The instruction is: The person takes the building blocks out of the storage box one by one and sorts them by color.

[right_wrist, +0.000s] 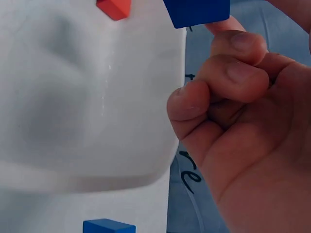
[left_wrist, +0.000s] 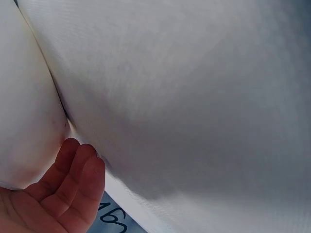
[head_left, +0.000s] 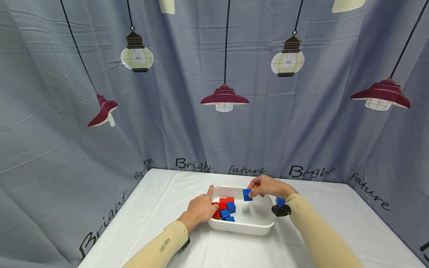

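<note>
With our right hand (head_left: 268, 187) we are pinching a small blue cube (head_left: 247, 195) by opposite faces over the white plastic tray (head_left: 254, 223), judging it light, rigid and smooth, while our left hand's (head_left: 200, 209) relaxed fingers (left_wrist: 73, 174) are resting at the rim.

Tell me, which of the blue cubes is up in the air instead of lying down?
The blue cube pinched by the right hand above the white tray. The other blue cubes lie in the tray beside the red ones, and one sits outside it.

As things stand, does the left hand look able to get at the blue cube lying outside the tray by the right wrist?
Probably not easily: the left hand rests at the tray's left edge, and the blue cube lies beyond its right rim, behind the right forearm, which blocks the way.
</note>
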The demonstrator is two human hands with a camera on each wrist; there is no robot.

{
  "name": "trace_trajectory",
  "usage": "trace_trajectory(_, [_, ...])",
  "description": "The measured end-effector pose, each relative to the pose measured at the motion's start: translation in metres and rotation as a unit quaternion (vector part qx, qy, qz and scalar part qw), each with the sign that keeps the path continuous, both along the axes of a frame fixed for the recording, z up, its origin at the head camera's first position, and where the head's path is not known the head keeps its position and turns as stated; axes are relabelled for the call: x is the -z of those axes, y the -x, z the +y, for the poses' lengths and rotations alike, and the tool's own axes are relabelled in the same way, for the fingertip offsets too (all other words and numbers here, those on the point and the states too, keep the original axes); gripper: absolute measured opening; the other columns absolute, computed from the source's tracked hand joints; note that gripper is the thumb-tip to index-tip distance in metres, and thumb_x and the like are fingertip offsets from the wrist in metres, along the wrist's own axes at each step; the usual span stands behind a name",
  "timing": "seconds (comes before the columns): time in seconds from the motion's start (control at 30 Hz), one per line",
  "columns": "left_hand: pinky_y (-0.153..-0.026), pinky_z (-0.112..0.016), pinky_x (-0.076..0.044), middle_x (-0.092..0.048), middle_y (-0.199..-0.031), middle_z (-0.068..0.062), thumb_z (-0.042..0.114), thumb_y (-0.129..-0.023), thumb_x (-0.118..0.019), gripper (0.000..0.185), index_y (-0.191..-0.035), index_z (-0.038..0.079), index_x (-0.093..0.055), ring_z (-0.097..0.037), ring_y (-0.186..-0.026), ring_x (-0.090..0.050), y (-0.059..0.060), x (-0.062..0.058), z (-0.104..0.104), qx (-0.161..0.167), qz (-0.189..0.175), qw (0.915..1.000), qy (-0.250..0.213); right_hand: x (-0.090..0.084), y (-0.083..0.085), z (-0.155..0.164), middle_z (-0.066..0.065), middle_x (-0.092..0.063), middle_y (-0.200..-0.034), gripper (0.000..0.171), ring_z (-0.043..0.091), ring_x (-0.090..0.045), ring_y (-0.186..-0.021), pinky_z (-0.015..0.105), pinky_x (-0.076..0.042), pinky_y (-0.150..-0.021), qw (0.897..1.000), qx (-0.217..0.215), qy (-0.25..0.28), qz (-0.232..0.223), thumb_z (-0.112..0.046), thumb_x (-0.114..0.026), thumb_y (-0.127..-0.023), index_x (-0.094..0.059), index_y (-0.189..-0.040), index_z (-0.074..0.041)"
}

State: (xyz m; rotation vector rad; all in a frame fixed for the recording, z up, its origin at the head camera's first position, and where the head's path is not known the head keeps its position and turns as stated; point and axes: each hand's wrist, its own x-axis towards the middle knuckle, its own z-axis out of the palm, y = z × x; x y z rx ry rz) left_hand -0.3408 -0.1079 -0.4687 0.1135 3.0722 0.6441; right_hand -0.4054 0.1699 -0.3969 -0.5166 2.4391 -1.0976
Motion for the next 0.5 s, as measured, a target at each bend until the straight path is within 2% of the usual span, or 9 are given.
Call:
trace_trajectory(0.27, [-0.093, -0.051, -0.054, -0.066, -0.128, -0.014, 0.038, -0.092, -0.059, 0.078, -0.159, 0.014, -0.028, -0.027, -0.097, -0.065, -0.001, -0.002, 0.0, 0.005, 0.002, 1.0, -0.005, -0.004, 0.002, 0.016, 0.005, -0.07, -0.094, 0.033, 0.026, -0.057, -0.089, 0.032, -0.048, -0.071, 1.0, 0.019, 0.012, 0.012, -0.026, -0.08, -0.083, -0.067, -0.106, -0.005])
trace_trajectory(0.5, [-0.092, -0.051, -0.054, -0.066, -0.128, -0.014, 0.038, -0.092, -0.058, 0.078, -0.16, 0.014, -0.028, -0.027, -0.098, -0.065, -0.001, 0.0, -0.001, 0.002, 0.003, 1.0, -0.003, -0.002, 0.004, 0.029, 0.006, -0.067, -0.092, 0.037, 0.028, -0.057, -0.085, 0.038, -0.047, -0.076, 0.998, 0.053, 0.024, 0.019, -0.026, -0.08, -0.083, -0.067, -0.11, -0.005])
